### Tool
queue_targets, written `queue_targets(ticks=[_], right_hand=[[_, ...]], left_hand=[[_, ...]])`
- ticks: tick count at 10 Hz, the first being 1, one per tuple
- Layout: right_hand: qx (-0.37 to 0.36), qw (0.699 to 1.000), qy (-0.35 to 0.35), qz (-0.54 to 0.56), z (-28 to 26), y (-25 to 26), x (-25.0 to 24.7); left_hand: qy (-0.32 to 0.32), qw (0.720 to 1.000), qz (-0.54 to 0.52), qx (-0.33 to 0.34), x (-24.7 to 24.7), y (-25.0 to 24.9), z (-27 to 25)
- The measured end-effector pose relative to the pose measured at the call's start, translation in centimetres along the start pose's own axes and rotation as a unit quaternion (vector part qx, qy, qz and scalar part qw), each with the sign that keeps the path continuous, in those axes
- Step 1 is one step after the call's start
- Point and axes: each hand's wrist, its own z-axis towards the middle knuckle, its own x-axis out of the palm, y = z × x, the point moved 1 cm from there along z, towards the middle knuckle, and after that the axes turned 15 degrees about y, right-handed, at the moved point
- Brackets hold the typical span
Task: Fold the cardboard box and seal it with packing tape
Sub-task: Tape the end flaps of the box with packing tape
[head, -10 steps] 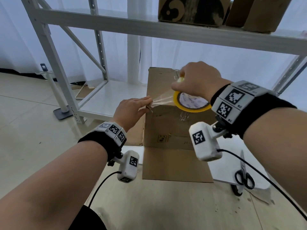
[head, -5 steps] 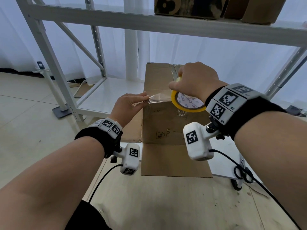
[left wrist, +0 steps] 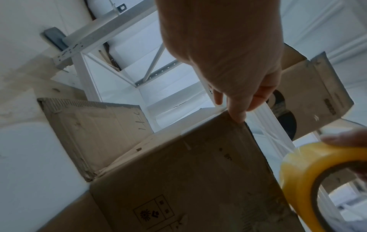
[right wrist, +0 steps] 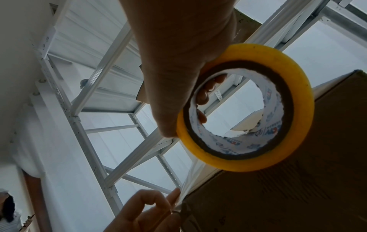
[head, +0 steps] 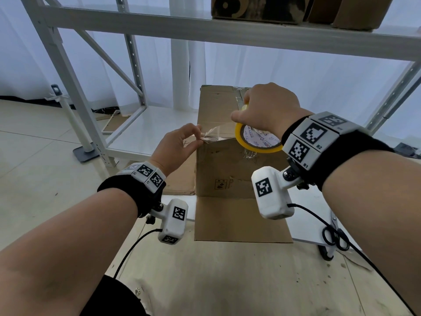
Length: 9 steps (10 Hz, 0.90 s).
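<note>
A tall brown cardboard box [head: 225, 165] stands upright on the floor, its lower flaps spread flat toward me. My right hand [head: 268, 108] grips a yellow roll of clear packing tape [head: 255, 142] above the box's top front edge, fingers through the core [right wrist: 206, 97]. A strip of clear tape [head: 216, 135] runs leftward from the roll to my left hand [head: 182, 144], which pinches its free end at the box's upper left corner [left wrist: 236, 116]. An earlier strip of tape [head: 239, 94] lies along the box's top seam.
A white metal shelving rack [head: 136, 28] stands behind the box, with more cardboard boxes [head: 257, 8] on its upper shelf. Black-handled scissors [head: 335, 238] lie on a white board at the right. A loose flat cardboard piece [head: 180, 176] sits left of the box.
The left hand has drawn the tape end slightly left and down to the box's upper left corner; the roll stays over the top front edge. The view shifted slightly.
</note>
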Motion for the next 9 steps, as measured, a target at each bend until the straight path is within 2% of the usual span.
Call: queue_targets(ticks=[2, 5, 6, 7, 8, 9], right_hand=[[0.003, 1.0, -0.003, 0.0, -0.1, 0.1, 0.0], [0.002, 1.0, -0.015, -0.004, -0.5, 0.3, 0.1], [0.001, 1.0, -0.016, -0.005, -0.5, 0.1, 0.1], [-0.002, 1.0, -0.016, -0.009, -0.6, 0.2, 0.1], [-0.015, 0.999, -0.016, -0.023, -0.7, 0.4, 0.2], [-0.021, 0.999, -0.017, -0.034, -0.7, 0.5, 0.2]], left_hand=[[-0.052, 0.988, 0.145, 0.007, 0.3, -1.0, 0.3], [-0.104, 0.981, 0.134, 0.092, 0.3, -1.2, -0.3], [-0.114, 0.981, 0.121, 0.095, -0.4, -1.3, -0.7], [-0.013, 0.982, 0.188, 0.025, -0.3, -1.1, -0.7], [0.058, 0.963, 0.261, -0.016, 0.4, -1.1, -0.5], [0.048, 0.95, 0.307, -0.029, 0.6, -1.4, -0.3]])
